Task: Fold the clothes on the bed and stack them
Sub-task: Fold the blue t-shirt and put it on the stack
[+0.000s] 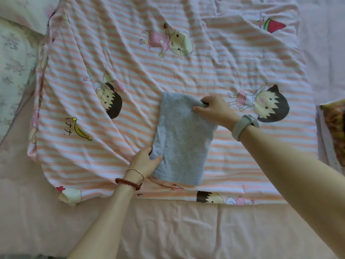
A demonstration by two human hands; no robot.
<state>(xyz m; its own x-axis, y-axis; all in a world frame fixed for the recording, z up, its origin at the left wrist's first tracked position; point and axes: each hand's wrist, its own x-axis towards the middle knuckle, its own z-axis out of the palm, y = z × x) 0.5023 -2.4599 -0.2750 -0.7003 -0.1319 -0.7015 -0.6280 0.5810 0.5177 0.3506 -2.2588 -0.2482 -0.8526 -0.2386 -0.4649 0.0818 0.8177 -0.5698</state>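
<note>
Bed (168,230) fills nearly the whole view, covered w/ a pale pink sheet, creased along the near edge. Spread over it: a striped blanket (130,75), peach & white bands, rumpled, w/ cartoon girl prints, a banana print near its left side & a watermelon print at top right. Blanket's near-left corner is folded under a bit. At far left, a pillow (13,71) w/ a faint grey floral pattern, partly under the blanket's edge. At right edge, a flat thing w/ an orange-brown pattern (335,128) lies on the sheet, cut off by the frame; can't tell what it is. Light soft, even, no hard shadows.
</note>
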